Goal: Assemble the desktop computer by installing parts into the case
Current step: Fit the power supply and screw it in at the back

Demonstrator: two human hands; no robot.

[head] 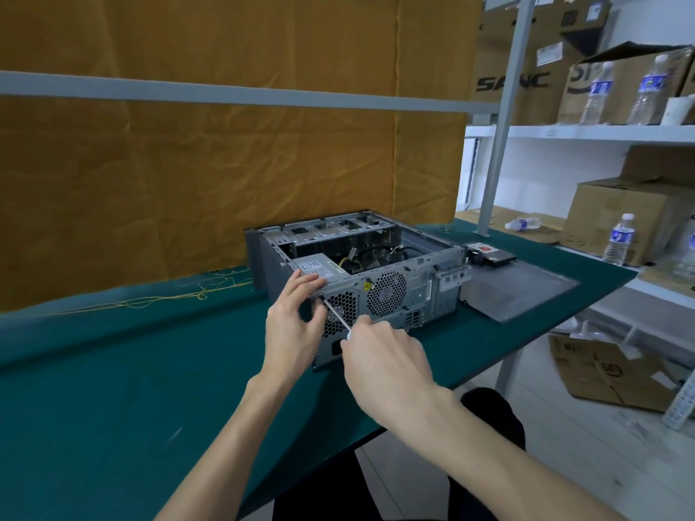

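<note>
From the head view, the computer case lies on its side, open face up, on the green-covered surface, its rear panel turned toward the person. Inside, a power supply sits at the near left corner, with loose cables behind it.

The right hand curls around the handle of a screwdriver, so its grip is closed on the tool; the handle itself is mostly hidden by the fingers. The shaft runs up and left, its tip at a screw point on the rear panel near the upper left corner, just beside the honeycomb vent. The left hand rests against that same corner, fingers laid over the top edge and thumb close to the shaft; whether it pinches a screw cannot be told.

The removed side panel lies flat to the right of the case, with a drive beyond it.

The step looks like fastening the power supply to the case. The case is stiff sheet metal, likely heavy enough to stay put, with thin edges that could bite; bracing at the corner seems sound. The screw is small and easily dropped or cross-threaded.
</note>
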